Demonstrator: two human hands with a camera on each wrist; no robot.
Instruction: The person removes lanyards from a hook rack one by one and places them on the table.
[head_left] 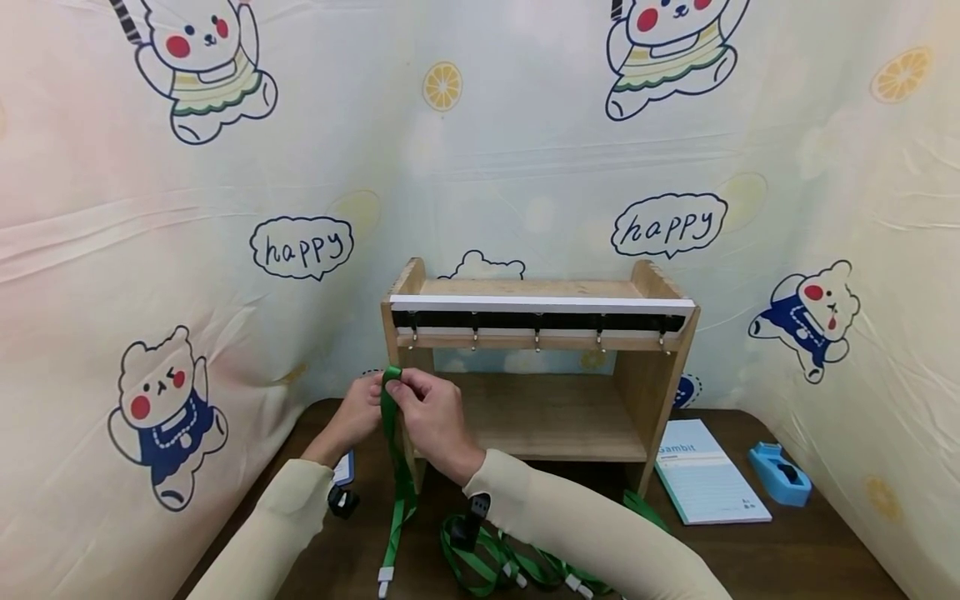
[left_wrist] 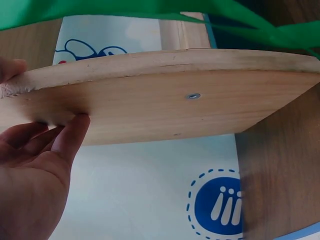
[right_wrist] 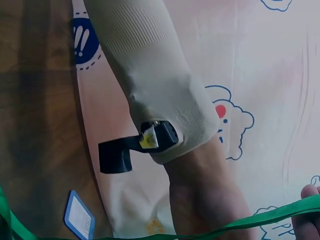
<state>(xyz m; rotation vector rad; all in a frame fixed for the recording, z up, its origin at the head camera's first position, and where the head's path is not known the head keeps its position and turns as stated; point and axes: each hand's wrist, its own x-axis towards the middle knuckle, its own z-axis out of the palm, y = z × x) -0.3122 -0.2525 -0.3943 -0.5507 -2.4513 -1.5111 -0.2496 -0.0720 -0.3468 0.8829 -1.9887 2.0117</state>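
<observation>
Hooks (head_left: 537, 337) visible in head view only; wrist views show lanyard (right_wrist: 260, 220).

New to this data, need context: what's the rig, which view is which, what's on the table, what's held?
No robot: a person with cameras on the head and both wrists. The head view shows both hands raised at the left post of a wooden rack with hooks. The left hand and right hand pinch a green lanyard that hangs to the table. More lanyards, a notepad and a blue dispenser lie there. The left wrist view shows the rack's side panel close up; the right wrist view shows the left forearm.
</observation>
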